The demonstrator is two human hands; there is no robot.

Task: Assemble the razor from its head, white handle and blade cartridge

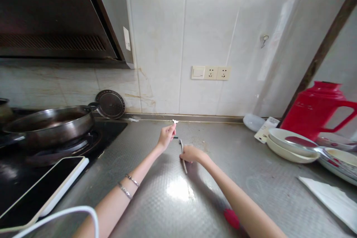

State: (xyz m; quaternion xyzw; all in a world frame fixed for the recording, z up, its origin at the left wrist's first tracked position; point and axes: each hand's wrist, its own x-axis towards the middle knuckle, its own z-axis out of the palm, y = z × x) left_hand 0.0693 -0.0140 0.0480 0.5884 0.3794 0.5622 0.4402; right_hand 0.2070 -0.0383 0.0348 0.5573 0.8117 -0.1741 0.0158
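pot [50,124]: metal, on the black stove [111,128] at the far left.
phone [41,189]: lies with its dark screen up, over the near part of the stove; a white cable [69,209] curves in front of it.
round disc [110,104]: dark, leans on the tiled wall behind the stove.
left hand [166,137]: nearly closed, thumb and fingers pinching a small white piece [175,121] at their tips, above the back of the metal counter [156,200].
dark bit [175,137]: short, just beside the left hand.
right hand [191,154]: palm down, fingers drawn in around the middle of a slim pale stick [184,166]; both ends stick out, one toward the wall and one toward the viewer.
sockets [216,73]: on the wall, beside a switch [198,72].
red object [231,218]: partly hidden by the right forearm; too blurred to name.
hook [264,40]: on the wall, upper right.
bowls [290,152]: stacked in front of the red thermos [314,111].
white sheet [330,200]: flat on the counter, far right.
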